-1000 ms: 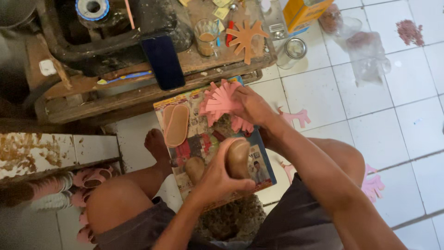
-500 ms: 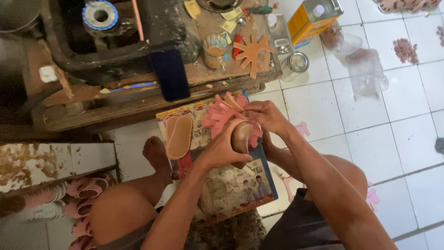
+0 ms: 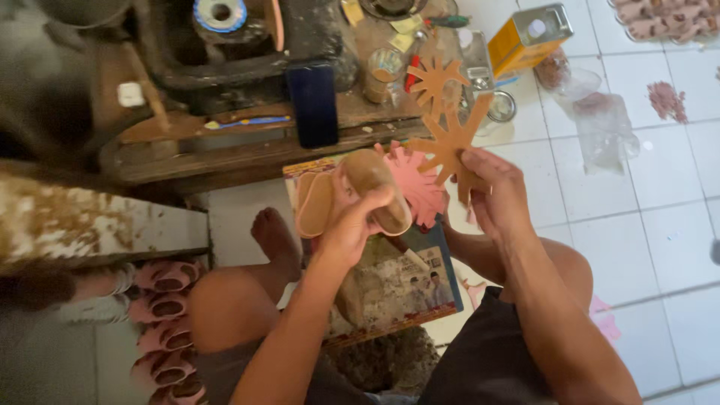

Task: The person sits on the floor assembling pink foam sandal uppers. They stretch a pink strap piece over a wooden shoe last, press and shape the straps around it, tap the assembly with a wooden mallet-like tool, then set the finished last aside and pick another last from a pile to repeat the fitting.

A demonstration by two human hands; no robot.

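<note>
Since half a second ago both hands have lifted: the right hand (image 3: pixel 496 196) has raised a tan, star-shaped flat cut-out with many arms (image 3: pixel 450 142) clear of the pink flower-shaped cut-outs (image 3: pixel 416 186), pinching it by its lower arms with fingers and thumb. Nearest the body, a printed, stained paper sheet (image 3: pixel 401 281) lies on the white tiled floor (image 3: pixel 637 240) between the bare knees. Above it the left hand (image 3: pixel 351 225) is closed around a rounded brown shoe-shaped form (image 3: pixel 375 187), thumb over its top. Just left of that form lies a tan oval sole piece (image 3: pixel 315 204) on the sheet's far corner. By the left thigh sits a row of small pink sandals (image 3: pixel 165 319). Farther off, on the low wooden tabletop (image 3: pixel 225 154), a dark phone (image 3: pixel 313 103) leans at the near edge, a second tan star cut-out (image 3: pixel 435 79) and a glass cup (image 3: pixel 384 73) stand behind it, and a yellow metal tin (image 3: pixel 529 36) sits at the far right corner.
</note>
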